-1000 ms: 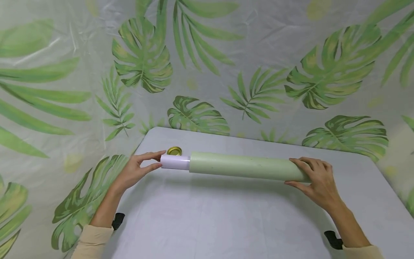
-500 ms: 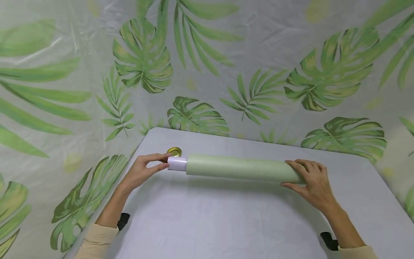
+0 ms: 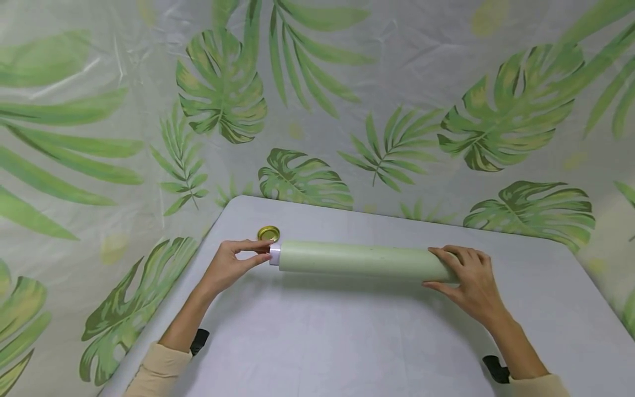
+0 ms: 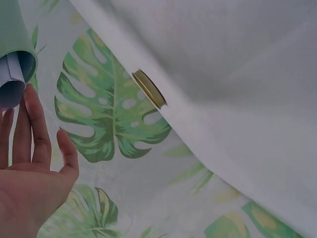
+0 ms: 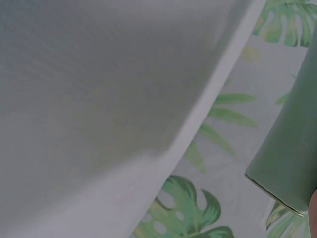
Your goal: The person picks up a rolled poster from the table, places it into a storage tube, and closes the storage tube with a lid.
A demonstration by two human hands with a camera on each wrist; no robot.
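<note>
A pale green cardboard tube (image 3: 357, 261) lies held level above the white table, its open left end showing in the left wrist view. From that end sticks a short length of rolled white paper (image 3: 274, 255). Thumb and fingertips of my left hand (image 3: 228, 267) pinch the roll's outer end, close to the tube's mouth. My right hand (image 3: 471, 281) grips the tube's right end, fingers over the top and thumb underneath. Most of the roll is hidden inside the tube. In the right wrist view only the tube's right end (image 5: 287, 163) and a sliver of finger appear.
A gold jar lid (image 3: 268, 234) lies on the table (image 3: 337, 342) just behind the left hand's fingertips. Leaf-patterned sheeting (image 3: 307, 127) hangs behind the table and along its left side.
My left hand has moved to the right, sliding the paper roll deeper into the tube, so less of it sticks out. Tube and right hand have shifted slightly left and down.
</note>
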